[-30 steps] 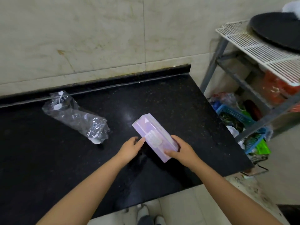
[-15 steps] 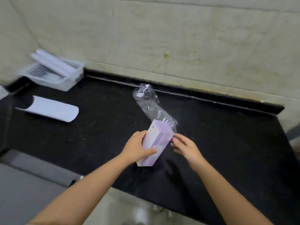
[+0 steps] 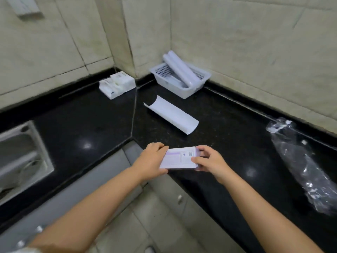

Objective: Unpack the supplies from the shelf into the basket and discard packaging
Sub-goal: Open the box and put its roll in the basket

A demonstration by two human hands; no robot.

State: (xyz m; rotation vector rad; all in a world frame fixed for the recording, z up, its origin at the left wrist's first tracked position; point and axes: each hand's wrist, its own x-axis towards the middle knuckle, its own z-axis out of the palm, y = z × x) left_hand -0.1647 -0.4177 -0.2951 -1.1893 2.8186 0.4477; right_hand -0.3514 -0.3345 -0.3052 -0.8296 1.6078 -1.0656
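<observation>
A pale purple box lies flat between both hands, over the inner corner edge of the black counter. My left hand grips its left end and my right hand grips its right end. A white perforated basket stands in the wall corner with white rolls leaning in it. A curled white sheet lies on the counter in front of the basket. Crumpled clear plastic wrap lies at the right.
A white multi-pack of boxes sits against the wall left of the corner. A steel sink is set in the counter at far left. Grey cabinet fronts and tiled floor lie below the counter edge.
The view has swung left from the wire shelf to the counter corner. The purple box went from standing tilted in my left hand to lying flat, held at both ends.
</observation>
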